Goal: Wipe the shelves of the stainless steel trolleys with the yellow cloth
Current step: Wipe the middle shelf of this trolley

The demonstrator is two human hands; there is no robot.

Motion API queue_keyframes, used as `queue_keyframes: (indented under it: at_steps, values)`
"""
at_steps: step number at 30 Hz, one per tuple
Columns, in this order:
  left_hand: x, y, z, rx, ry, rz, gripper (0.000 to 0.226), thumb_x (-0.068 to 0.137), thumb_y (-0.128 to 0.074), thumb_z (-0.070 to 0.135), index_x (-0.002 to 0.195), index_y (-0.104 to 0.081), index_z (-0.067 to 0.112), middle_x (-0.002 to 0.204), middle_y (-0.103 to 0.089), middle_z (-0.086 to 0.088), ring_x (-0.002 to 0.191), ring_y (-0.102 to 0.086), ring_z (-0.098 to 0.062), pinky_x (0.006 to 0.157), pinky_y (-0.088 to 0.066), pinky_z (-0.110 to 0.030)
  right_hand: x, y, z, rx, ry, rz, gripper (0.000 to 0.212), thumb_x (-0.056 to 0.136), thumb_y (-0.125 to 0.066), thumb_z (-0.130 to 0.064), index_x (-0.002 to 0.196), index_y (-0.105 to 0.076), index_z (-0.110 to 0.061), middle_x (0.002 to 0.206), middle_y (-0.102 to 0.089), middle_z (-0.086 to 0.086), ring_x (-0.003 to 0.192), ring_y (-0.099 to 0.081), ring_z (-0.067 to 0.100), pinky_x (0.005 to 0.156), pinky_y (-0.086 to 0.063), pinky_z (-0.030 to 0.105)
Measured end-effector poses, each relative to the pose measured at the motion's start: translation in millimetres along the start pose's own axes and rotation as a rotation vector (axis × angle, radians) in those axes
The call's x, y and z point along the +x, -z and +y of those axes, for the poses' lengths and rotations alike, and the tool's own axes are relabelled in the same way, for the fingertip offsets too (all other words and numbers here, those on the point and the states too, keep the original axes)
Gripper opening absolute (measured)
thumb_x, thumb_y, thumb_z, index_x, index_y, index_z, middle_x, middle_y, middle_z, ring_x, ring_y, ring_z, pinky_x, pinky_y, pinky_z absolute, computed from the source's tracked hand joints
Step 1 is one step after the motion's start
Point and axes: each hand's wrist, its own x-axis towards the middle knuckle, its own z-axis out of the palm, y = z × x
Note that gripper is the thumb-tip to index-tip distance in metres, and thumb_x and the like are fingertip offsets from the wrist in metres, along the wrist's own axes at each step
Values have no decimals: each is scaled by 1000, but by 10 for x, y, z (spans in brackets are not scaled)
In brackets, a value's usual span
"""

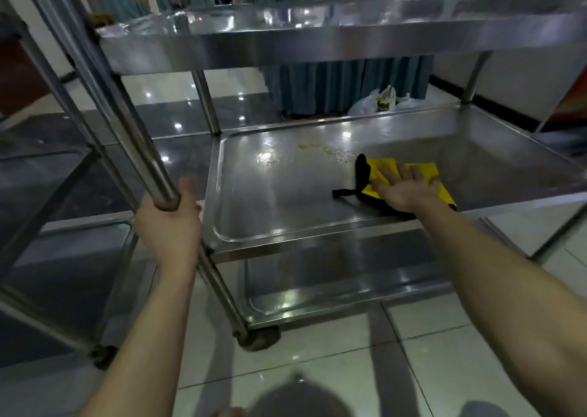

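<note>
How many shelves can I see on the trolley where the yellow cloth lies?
3: the top shelf above, the middle shelf carrying the yellow cloth, and the bottom shelf lowest, beneath it. None seems hidden.

Right hand [401, 188] flat on yellow cloth [422, 170], middle shelf [286, 194]

Cloth [424, 169] on the trolley's [317, 48] middle shelf [286, 194]
It lies front right under the right hand [401, 188]; the left hand [171, 223] holds the front-left post [127, 115]; a second trolley [47, 169] stands left; bags [378, 102] sit behind.
</note>
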Motion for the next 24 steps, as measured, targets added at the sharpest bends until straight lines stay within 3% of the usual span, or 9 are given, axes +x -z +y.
queue_keyframes:
  at_steps: [1, 3, 4, 6, 8, 11, 15, 19, 24]
  values:
    - [-100, 22, 33, 55, -95, 108, 48, 89, -79, 52, 104, -58, 12, 101, -69, -9, 91, -69, -28, 87, -57, -51, -8, -2, -21, -2, -3, 1, 75, 97, -17, -83, 165, -5, -55, 179, 8, -4, 165, 6, 31, 123, 6, 74]
    - [-414, 1, 104, 174, -365, 297, 45, 91, -81, 36, 114, -53, 8, 110, -52, -7, 102, -56, -33, 93, -47, -50, -48, -52, -153, -34, 11, 15, 78, 95, -13, -84, 166, -3, -53, 179, 11, 4, 163, 9, 39, 118, 9, 80]
    - [-621, -88, 153, 229, -517, 287, 40, 93, -79, 29, 114, -54, 7, 110, -50, -8, 103, -52, -34, 93, -43, -49, -74, -75, -217, -47, 22, 26, 80, 94, -12, -85, 166, -2, -52, 178, 12, 8, 162, 10, 43, 116, 11, 82]
    - [-1039, -419, 225, 330, -677, 104, 29, 95, -73, 22, 115, -58, 6, 111, -53, -10, 103, -53, -35, 93, -42, -48, -133, -82, -278, -59, 51, 31, 82, 94, -11, -85, 167, -1, -49, 177, 13, 14, 160, 12, 48, 113, 12, 85]
    - [-1358, -869, 286, 402, -654, -98, 27, 100, -63, 26, 116, -63, 4, 112, -59, -15, 106, -56, -37, 95, -44, -51, -166, -67, -279, -52, 80, 28, 80, 95, -12, -83, 167, -2, -50, 176, 15, 18, 159, 14, 51, 111, 11, 86]
    - [-1555, -1485, 370, 436, -423, -322, 44, 106, -44, 37, 128, -64, 4, 128, -64, -17, 122, -59, -39, 108, -46, -53, -161, -70, -241, -57, 138, 29, 74, 97, -13, -81, 165, -6, -55, 175, 16, 21, 158, 14, 55, 109, 11, 87]
    - [-1530, -1938, 216, 750, -339, -309, 62, 108, -27, 41, 147, -58, 5, 150, -61, -21, 142, -52, -41, 122, -35, -53, -19, -117, -78, -65, 313, 4, 73, 94, -11, -84, 163, -8, -59, 177, 14, 15, 160, 15, 49, 107, 17, 86]
    - [-1472, -2043, 56, 991, -248, -320, 84, 101, -11, 53, 161, -45, 5, 162, -49, -24, 160, -32, -36, 130, -18, -54, 291, -76, 365, -85, 487, -21, 80, 87, -8, -92, 161, -6, -63, 179, 12, -3, 164, 12, 34, 117, 11, 78]
    - [-1477, -2055, 127, 1083, -192, -392, 70, 111, -19, 47, 170, -25, 9, 178, -25, -12, 167, -9, -27, 133, -4, -55, 779, 220, 1300, -9, 339, -38, 87, 81, -10, -95, 162, -2, -62, 178, 12, -12, 164, 13, 26, 124, 8, 71]
